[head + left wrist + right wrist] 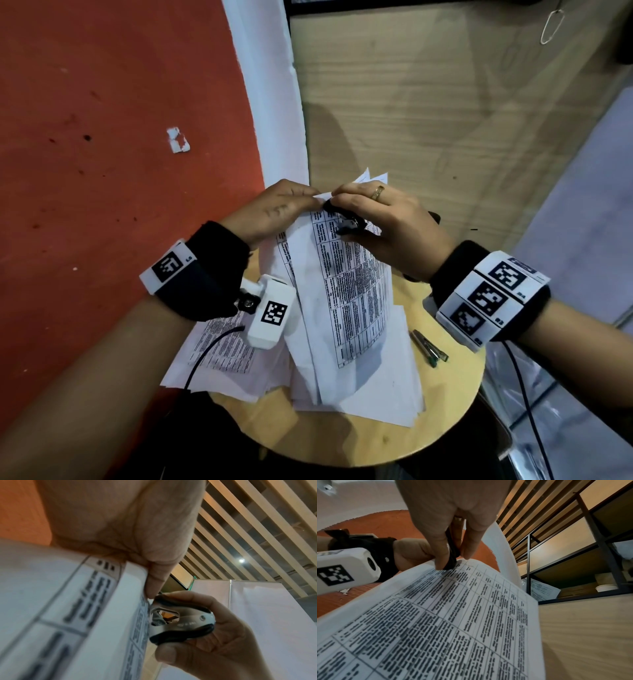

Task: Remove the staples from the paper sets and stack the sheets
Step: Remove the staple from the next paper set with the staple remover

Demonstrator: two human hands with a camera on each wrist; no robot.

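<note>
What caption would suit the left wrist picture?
Right hand squeezes a staple remover against the edge of a printed paper set pinched by the left hand.

Left hand (274,212): bare, with small dark marks on its back; black wrist cuff (209,270) carrying a white plate with a black square code, and a white camera housing (272,317) with a second code, one screw and a black cable. Right hand (394,226): gold ring (378,193); black cuff (489,294) banded by three coded white tiles, black cable trailing

Printed paper set (346,284) held upright above loose sheets (370,387)
</note>
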